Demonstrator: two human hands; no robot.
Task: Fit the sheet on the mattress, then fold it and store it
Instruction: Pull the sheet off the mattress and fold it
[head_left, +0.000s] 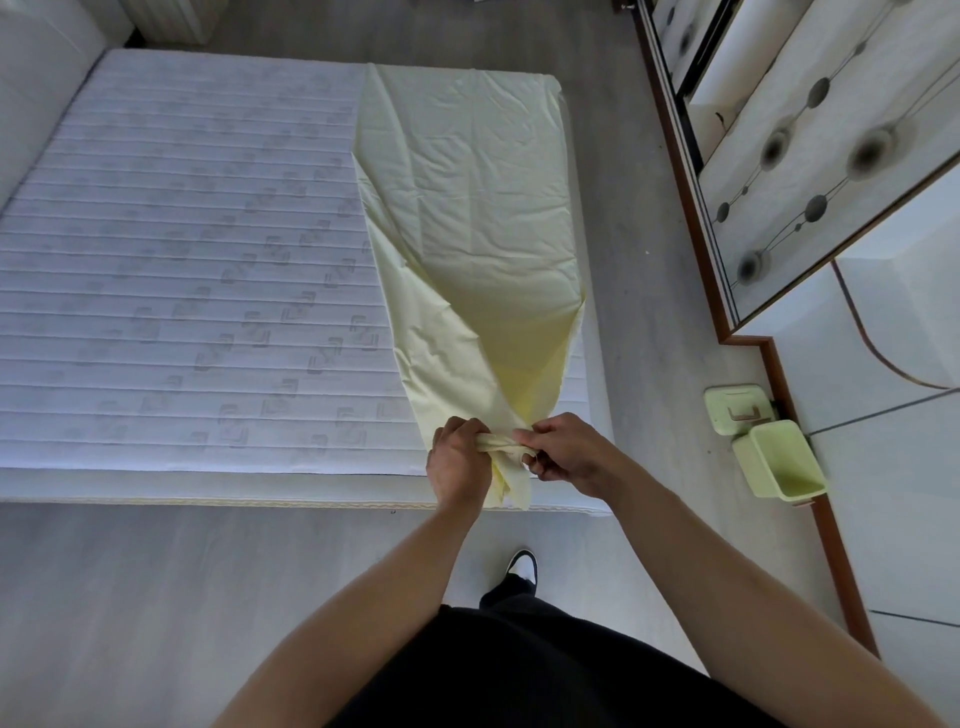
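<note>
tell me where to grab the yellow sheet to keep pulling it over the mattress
Hold the bunched near end of the yellow sheet, where the left hand and right hand grip it now. The cloth gathers there into a thick rope just past the foot edge of the mattress, so a grip from the near side, fingers wrapped round the bunch, looks firmest. The flat far part offers nothing to close on.

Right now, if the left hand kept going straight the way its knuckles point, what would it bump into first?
The left hand, gripping the bunched pale yellow sheet, points toward the right hand. It would probably meet that hand's fingers first; they look almost touching, though depth is uncertain.
</note>
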